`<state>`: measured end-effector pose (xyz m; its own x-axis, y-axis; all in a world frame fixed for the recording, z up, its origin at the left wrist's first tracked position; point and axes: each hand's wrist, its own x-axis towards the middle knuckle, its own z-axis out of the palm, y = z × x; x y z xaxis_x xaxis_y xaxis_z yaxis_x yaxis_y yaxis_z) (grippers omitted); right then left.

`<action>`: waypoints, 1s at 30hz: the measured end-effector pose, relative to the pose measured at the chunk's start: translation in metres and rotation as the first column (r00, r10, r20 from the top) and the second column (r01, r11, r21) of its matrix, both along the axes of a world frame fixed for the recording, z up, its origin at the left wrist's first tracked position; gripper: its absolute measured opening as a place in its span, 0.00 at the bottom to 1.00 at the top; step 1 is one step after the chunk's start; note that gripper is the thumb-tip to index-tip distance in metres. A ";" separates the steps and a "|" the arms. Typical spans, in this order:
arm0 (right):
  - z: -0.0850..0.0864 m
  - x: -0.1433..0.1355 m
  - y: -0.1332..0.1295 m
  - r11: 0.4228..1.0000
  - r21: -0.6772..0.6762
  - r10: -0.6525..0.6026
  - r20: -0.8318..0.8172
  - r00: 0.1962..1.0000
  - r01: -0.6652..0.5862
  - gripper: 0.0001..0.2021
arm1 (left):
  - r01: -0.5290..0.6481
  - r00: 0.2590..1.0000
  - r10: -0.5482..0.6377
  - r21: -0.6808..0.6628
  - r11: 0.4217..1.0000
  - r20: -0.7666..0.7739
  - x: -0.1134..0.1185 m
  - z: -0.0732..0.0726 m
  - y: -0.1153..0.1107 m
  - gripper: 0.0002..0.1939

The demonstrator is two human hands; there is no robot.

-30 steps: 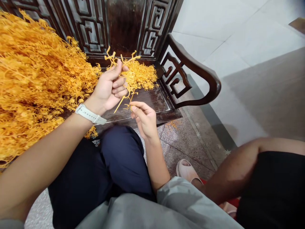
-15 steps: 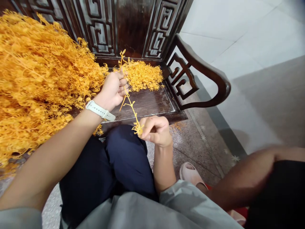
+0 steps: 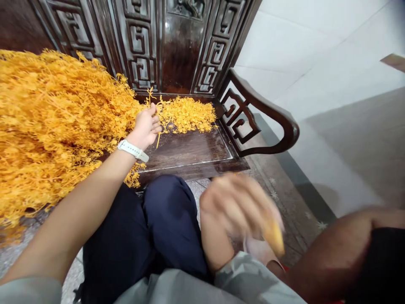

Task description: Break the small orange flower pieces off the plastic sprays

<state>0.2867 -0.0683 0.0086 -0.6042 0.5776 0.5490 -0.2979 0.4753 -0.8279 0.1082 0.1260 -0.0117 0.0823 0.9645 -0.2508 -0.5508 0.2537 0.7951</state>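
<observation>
Wearing a pale watch, my left hand (image 3: 147, 126) is closed on a thin yellow stem (image 3: 158, 139) above the dark wooden bench seat. Behind and to its right is a small pile of yellow sprigs (image 3: 191, 114). A much larger heap of yellow plants (image 3: 63, 126) fills the left side, next to my left forearm. Blurred by motion, my right hand (image 3: 243, 207) is over the floor right of my knees, with a smeared yellow piece (image 3: 274, 237) at its fingertips.
The bench has a carved back (image 3: 139, 46) and a curved armrest (image 3: 284, 126) at its right end. Another person's bent leg (image 3: 335, 249) is at the lower right, close to my right hand. A pale tiled wall (image 3: 303, 55) stands beyond the armrest.
My right hand has moved right and down, away from the stem, taking a yellow piece with it. My left hand has shifted slightly left. The view has tilted up a little.
</observation>
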 end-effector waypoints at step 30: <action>-0.049 -0.019 0.025 0.583 -0.331 -0.782 0.019 0.623 0.742 0.18 | 0.400 0.902 -0.375 0.088 0.912 -0.212 0.054 0.030 -0.072 0.13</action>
<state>0.2682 -0.0434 -0.0402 0.1879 0.9301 0.3155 -0.0386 0.3280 -0.9439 0.1619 0.0540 0.0184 0.4202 0.8901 -0.1767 -0.2683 0.3078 0.9128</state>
